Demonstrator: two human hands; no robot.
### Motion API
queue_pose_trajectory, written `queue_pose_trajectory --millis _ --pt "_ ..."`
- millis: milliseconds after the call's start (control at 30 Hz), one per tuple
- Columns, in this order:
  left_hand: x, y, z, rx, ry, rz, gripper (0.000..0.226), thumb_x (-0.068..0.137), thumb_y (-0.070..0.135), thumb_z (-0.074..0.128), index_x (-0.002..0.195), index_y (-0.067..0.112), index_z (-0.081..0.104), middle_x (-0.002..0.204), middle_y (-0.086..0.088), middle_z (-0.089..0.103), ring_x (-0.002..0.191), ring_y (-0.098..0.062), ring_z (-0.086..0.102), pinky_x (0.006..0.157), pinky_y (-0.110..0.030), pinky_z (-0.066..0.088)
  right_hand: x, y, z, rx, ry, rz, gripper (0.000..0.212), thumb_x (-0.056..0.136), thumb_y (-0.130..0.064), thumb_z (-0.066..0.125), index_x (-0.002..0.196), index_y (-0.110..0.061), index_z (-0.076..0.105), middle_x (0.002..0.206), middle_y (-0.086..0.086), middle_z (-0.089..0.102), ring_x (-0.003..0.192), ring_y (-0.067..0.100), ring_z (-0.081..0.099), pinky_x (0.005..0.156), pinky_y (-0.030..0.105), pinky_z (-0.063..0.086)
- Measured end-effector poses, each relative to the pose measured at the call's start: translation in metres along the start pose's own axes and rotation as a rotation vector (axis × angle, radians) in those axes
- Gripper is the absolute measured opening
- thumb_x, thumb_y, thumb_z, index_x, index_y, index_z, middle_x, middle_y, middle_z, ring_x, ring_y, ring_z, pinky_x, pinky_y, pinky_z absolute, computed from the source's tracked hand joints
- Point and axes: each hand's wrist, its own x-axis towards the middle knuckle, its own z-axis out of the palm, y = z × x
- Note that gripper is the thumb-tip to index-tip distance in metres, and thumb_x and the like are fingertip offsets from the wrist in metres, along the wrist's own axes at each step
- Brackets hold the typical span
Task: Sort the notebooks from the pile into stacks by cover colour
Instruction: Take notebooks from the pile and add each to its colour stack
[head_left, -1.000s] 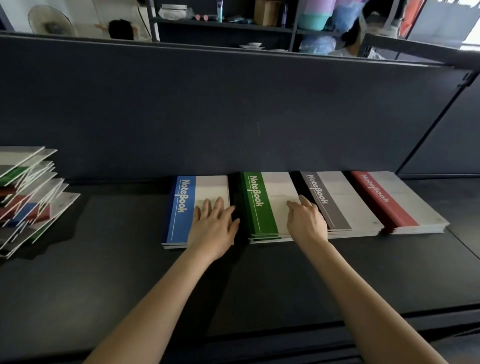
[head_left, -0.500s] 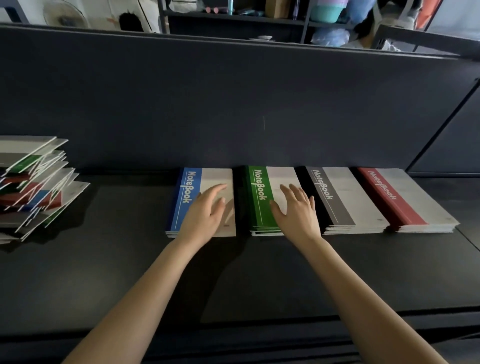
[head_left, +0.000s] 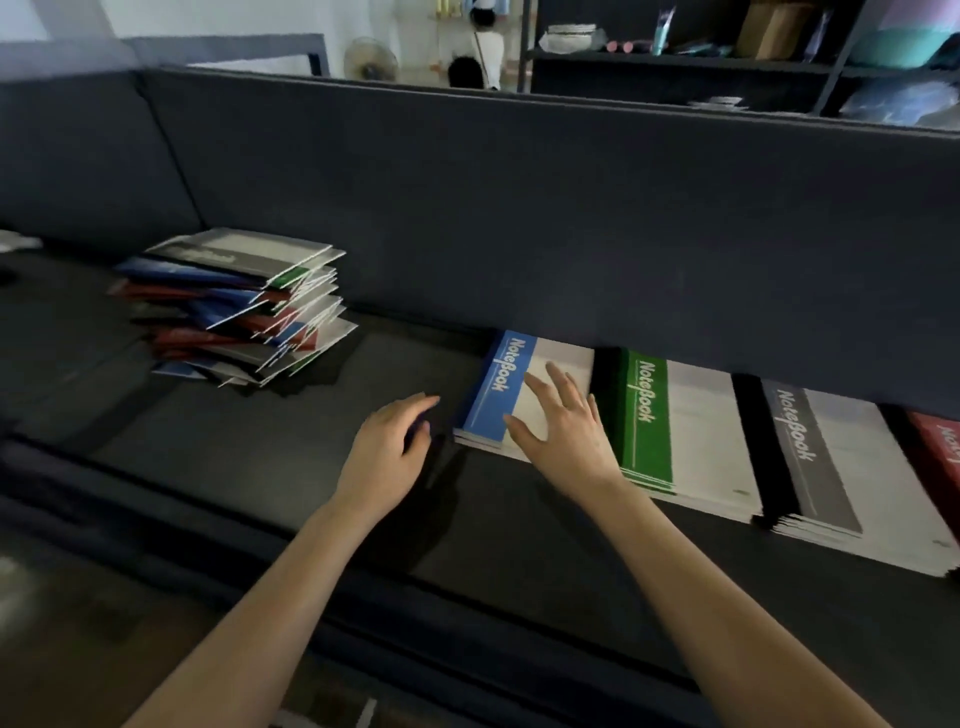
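Four sorted stacks sat in a row against the partition (head_left: 519, 234), coloured bands all on the same side so each colour read at a glance: blue stack (head_left: 506, 387), green stack (head_left: 644, 421), grey stack (head_left: 802, 457) and red stack (head_left: 937, 441). The mixed pile (head_left: 244, 306) lay well apart on the left of the desk (head_left: 249, 447), splayed and clearly unsorted. The right hand (head_left: 563, 428) was spread over the blue stack, grip released, probably to square it. The left hand (head_left: 387, 452) hovered just beside that stack, loosely curled and grasping nothing, likely bound for the pile.
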Motion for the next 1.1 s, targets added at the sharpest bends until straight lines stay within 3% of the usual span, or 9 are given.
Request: queue_pose_trajectory --millis 200,367,533,633,733,833,933,1100 --pt "-0.038 -0.014 -0.045 0.087 0.115 -0.154 0.035 0.097 0.009 0.051 0.13 0.015 0.057 0.136 -0.002 0.055 0.128 -0.015 0.047 0.109 -0.03 0.036 0.016 -0.051 0.028 0.099 -0.122 -0.129 0.063 0.095 -0.052 0.045 0.15 -0.03 0.023 0.16 -0.002 0.007 0.147 0.022 0.004 0.119 0.041 0.014" --pt "-0.074 -0.024 -0.08 0.199 0.176 -0.289 0.038 0.097 0.011 0.05 0.134 0.018 0.054 0.14 -0.001 0.051 0.133 -0.017 0.043 0.112 -0.033 0.031 0.021 -0.101 0.056 0.161 -0.204 -0.302 0.061 0.096 -0.048 0.045 0.149 -0.027 0.025 0.16 0.001 0.01 0.147 0.021 0.007 0.118 0.04 0.005" --pt "-0.107 -0.028 -0.11 0.218 0.253 -0.422 0.04 0.098 0.015 0.047 0.137 0.023 0.05 0.144 0.002 0.046 0.135 -0.015 0.037 0.114 -0.038 0.03 0.019 -0.148 0.074 0.274 -0.279 -0.414 0.058 0.097 -0.045 0.045 0.149 -0.025 0.027 0.16 0.001 0.009 0.146 0.023 0.009 0.12 0.043 0.01" --pt "-0.119 -0.037 -0.12 0.222 0.255 -0.47 0.04 0.099 0.016 0.046 0.137 0.025 0.049 0.145 0.004 0.044 0.138 -0.014 0.033 0.116 -0.032 0.024 0.021 -0.17 0.08 0.302 -0.308 -0.446 0.058 0.097 -0.044 0.045 0.149 -0.026 0.025 0.16 0.0 0.007 0.146 0.023 0.007 0.119 0.044 0.013" --pt "-0.113 -0.047 -0.126 0.217 0.273 -0.483 0.04 0.099 0.016 0.046 0.137 0.026 0.049 0.145 0.004 0.043 0.137 -0.015 0.034 0.115 -0.033 0.025 0.032 -0.181 0.082 0.314 -0.28 -0.487 0.058 0.097 -0.044 0.046 0.148 -0.024 0.028 0.159 0.001 0.01 0.146 0.022 0.01 0.119 0.043 0.012" --pt "-0.096 -0.056 -0.129 0.167 0.304 -0.456 0.041 0.098 0.015 0.048 0.137 0.027 0.049 0.145 0.004 0.044 0.133 -0.018 0.04 0.111 -0.043 0.034 0.053 -0.181 0.079 0.36 -0.204 -0.473 0.055 0.096 -0.042 0.049 0.146 -0.024 0.033 0.158 0.0 0.017 0.143 0.023 0.022 0.115 0.043 0.025" --pt "-0.074 -0.064 -0.127 0.144 0.308 -0.437 0.041 0.099 0.015 0.047 0.138 0.026 0.048 0.146 0.004 0.043 0.138 -0.014 0.033 0.116 -0.036 0.026 0.08 -0.176 0.075 0.384 -0.109 -0.441 0.052 0.096 -0.035 0.052 0.144 -0.021 0.038 0.155 0.002 0.026 0.14 0.022 0.03 0.11 0.034 0.029" --pt "-0.043 -0.082 -0.126 0.109 0.277 -0.41 0.041 0.098 0.014 0.046 0.138 0.023 0.048 0.146 0.003 0.043 0.138 -0.013 0.031 0.113 -0.027 0.021 0.127 -0.183 0.074 0.352 -0.062 -0.42 0.049 0.097 -0.035 0.051 0.142 -0.018 0.041 0.153 0.006 0.029 0.139 0.023 0.032 0.11 0.035 0.033"
